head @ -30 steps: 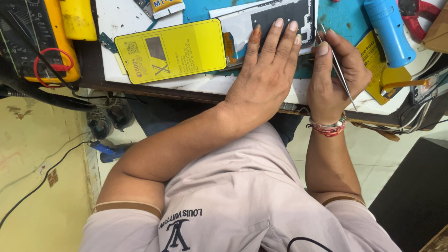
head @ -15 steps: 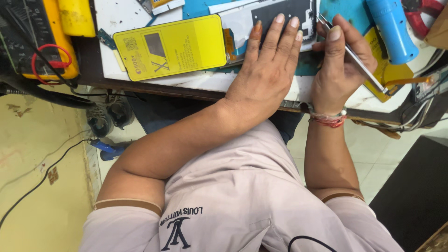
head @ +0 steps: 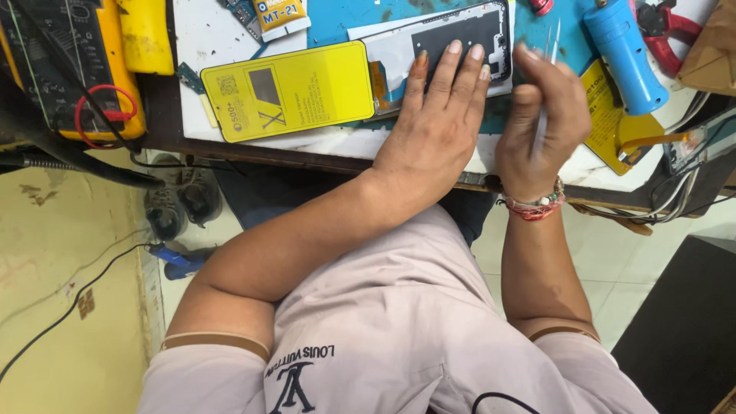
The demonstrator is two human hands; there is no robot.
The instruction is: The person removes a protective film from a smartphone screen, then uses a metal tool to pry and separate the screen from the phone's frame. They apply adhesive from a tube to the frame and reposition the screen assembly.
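While the left hand (head: 437, 126) lies flat, fingers spread and pressing down, it covers the lower part of an opened phone (head: 452, 42) near the top centre of the head view. The phone's dark inner panel with its pale frame shows above and between the fingertips; its near edge is hidden under the palm. It rests on a blue mat (head: 353, 15) at the upper centre.

Just right of that, the right hand (head: 540, 126) is closed around thin metal tweezers (head: 546, 92), pinched between thumb and fingers. The tweezers stand nearly upright in the frame, their tips pointing toward the top edge, just beside the phone's right end; whether the tips touch the phone cannot be told. A red-and-green bracelet (head: 537, 205) circles that wrist.

Left of the phone, and touching its left end, lies a yellow panel (head: 287, 92) on the white table (head: 199, 46). At the upper right a blue cylindrical tool (head: 625, 54) lies on the table, with red pliers (head: 667, 27) beside it. At the upper left sits a yellow meter (head: 69, 69) with a red lead. Below the table edge, shoes (head: 180, 199) stand on the floor at left centre.
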